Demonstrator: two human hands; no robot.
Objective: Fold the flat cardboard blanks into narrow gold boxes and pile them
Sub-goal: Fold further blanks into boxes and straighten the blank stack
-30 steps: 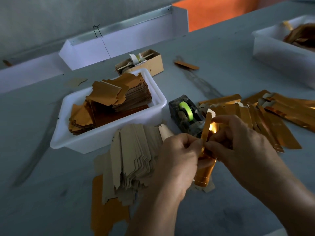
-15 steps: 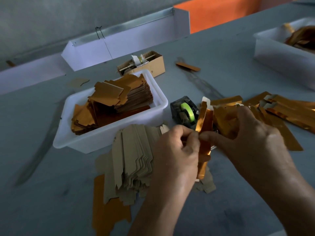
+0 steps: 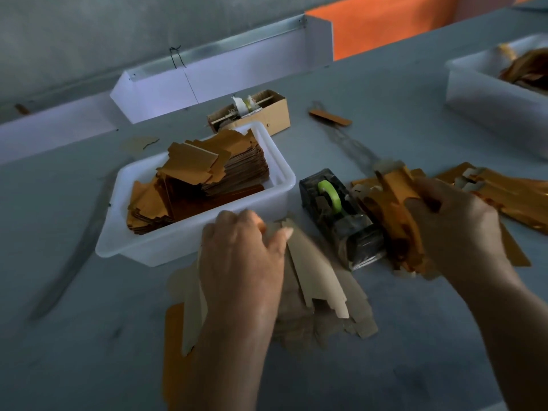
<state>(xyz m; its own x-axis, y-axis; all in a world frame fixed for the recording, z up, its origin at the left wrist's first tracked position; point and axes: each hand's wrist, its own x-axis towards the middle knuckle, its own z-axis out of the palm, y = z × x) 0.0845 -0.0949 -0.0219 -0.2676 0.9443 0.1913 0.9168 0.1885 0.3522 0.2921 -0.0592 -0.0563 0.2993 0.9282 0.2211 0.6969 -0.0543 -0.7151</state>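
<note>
Head view: white tub (image 3: 166, 247) of gold blanks (image 3: 207, 179); left grip (image 3: 243, 262) on tan blanks (image 3: 314, 274), right grip (image 3: 453, 229) around folded box (image 3: 397, 200).

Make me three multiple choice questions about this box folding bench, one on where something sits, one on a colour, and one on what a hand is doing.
1. Where does the tape dispenser stand?
A. Inside the white tub
B. On the table to the right of the white tub
C. On top of the small brown carton

2. What colour is the tape roll in the dispenser?
A. Green
B. Red
C. Blue

3. What is the right hand doing?
A. Lying flat on bare table
B. Gripping a folded gold box
C. Lifting the white tub

Answers: 1 B, it stands on the grey table beside the tub's right end. 2 A, the roll shows bright green. 3 B, the fingers curl round the gold piece.
</note>
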